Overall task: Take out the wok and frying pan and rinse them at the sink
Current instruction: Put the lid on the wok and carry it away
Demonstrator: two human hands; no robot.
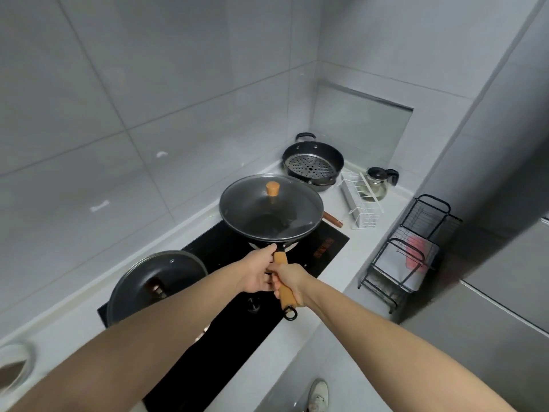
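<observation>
Item 1, black cooktop point(300, 257): lies directly beneath the grip, set into the pale counter point(341, 288).

Item 2, wok point(271, 217): glass lid on, wooden knob point(272, 188) upright. Bowl projects straight ahead of the grip and appears raised clear of the cooktop, held level (judged so the loose lid does not slide).

Item 3, second lidded pan point(157, 285): sits low and left of the grip, on the cooktop; likely the frying pan, untouched.

Item 4, steamer pot point(312, 165): well beyond the wok, ahead and right.

Item 5, wooden handle point(284, 285): both hands wrapped on it, sharing the weight. Right hand point(289, 282) curls round mid-handle; left hand point(258, 273) clasps nearer the bowl.

Sink: not in view.
</observation>
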